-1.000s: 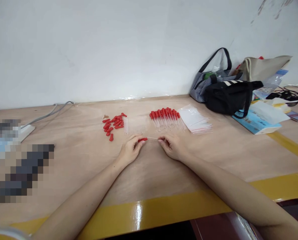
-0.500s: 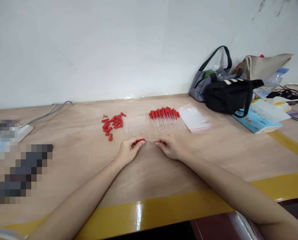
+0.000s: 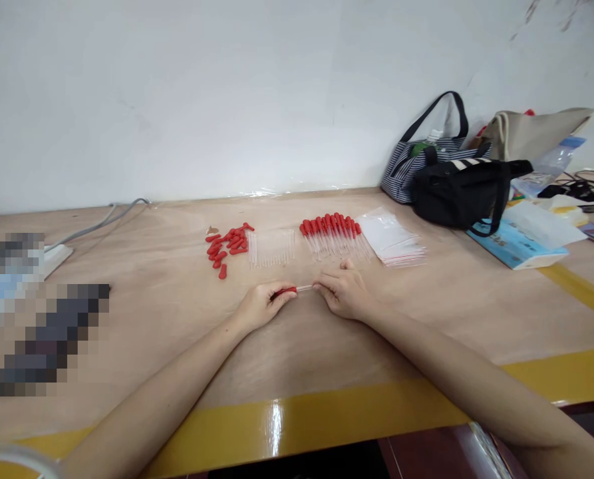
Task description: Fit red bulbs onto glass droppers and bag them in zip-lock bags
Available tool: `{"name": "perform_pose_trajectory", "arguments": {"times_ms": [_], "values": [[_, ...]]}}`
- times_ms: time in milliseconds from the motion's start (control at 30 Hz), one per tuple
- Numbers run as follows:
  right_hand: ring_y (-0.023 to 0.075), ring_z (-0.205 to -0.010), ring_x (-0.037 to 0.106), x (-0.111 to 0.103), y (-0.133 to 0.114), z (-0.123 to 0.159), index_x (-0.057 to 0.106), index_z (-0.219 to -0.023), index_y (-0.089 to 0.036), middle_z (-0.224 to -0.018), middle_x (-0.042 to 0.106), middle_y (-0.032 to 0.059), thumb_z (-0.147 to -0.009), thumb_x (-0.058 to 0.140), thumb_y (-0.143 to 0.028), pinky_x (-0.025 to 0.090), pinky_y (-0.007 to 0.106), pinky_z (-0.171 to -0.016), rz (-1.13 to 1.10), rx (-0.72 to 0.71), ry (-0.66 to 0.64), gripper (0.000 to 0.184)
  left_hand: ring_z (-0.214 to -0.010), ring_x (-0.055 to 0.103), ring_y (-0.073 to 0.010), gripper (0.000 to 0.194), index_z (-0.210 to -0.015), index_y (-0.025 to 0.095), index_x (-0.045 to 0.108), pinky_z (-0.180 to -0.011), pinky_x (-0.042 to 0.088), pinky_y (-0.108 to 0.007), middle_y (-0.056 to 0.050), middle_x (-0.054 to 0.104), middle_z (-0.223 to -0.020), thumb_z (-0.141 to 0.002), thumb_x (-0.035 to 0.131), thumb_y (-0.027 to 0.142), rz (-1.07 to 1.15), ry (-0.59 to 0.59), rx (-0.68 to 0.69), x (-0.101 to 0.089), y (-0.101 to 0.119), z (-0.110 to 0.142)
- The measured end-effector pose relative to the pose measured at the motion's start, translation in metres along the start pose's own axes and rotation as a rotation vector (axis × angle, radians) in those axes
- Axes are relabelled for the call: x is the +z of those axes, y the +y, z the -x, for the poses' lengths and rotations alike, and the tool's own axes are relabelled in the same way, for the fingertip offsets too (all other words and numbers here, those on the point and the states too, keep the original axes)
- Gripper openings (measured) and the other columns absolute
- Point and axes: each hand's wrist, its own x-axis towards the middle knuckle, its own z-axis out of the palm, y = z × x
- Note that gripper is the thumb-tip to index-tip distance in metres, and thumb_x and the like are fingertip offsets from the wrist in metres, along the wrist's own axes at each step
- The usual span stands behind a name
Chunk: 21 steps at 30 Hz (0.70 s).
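Between the fingers of my left hand point(image 3: 265, 303) is a red rubber bulb point(image 3: 287, 291), pinched near its mouth. A thin clear glass tube point(image 3: 305, 288) runs from the bulb to my right hand point(image 3: 342, 291), whose thumb and fingers pinch its far end. Beyond my left hand lies a pile of loose red bulbs point(image 3: 228, 245). Beside them is a row of bare clear tubes point(image 3: 273, 248). Behind my right hand rests a row of droppers point(image 3: 332, 233), red bulbs fitted on clear tubes. A fan of clear plastic bags point(image 3: 394, 239) lies to their right.
A striped bag point(image 3: 401, 174) and a black bag point(image 3: 459, 196) stand against the wall at the right, near a blue packet point(image 3: 519, 246). A grey cable point(image 3: 94, 225) runs along the left. Yellow tape point(image 3: 326, 416) borders the table's front edge.
Both hands have come slightly lower and nearer to me, still holding the bulb and tube between them. The fingers of my right hand have shifted a little on the tube. The view has turned slightly.
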Motion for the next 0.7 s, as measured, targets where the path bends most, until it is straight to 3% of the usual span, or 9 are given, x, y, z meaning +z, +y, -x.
{"name": "perform_pose_trajectory", "arguments": {"times_ms": [500, 700], "values": [[0.0113, -0.059, 0.046, 0.005, -0.006, -0.004, 0.060, -0.075, -0.017, -0.071, 0.065, 0.0022, -0.088, 0.037, -0.022, 0.021, 0.030, -0.067, -0.037, 0.040, -0.141, 0.027, -0.070, 0.059, -0.0120, 0.022, -0.091, 0.020, 0.063, -0.066, 0.047, -0.024, -0.002, 0.065, -0.081, -0.086, 0.047, 0.033, -0.076, -0.039, 0.072, -0.001, 0.001, -0.002], [0.0165, -0.082, 0.051, -0.014, -0.007, -0.016, 0.064, -0.080, -0.018, -0.084, 0.064, 0.0052, -0.087, 0.041, -0.027, 0.023, 0.031, -0.074, 0.039, 0.028, -0.192, 0.025, -0.085, 0.059, -0.0153, 0.024, -0.101, 0.020, 0.060, -0.078, 0.047, -0.029, -0.004, 0.064, -0.094, -0.082, 0.053, 0.032, -0.097, 0.185, 0.178, -0.010, -0.006, -0.010]]}}
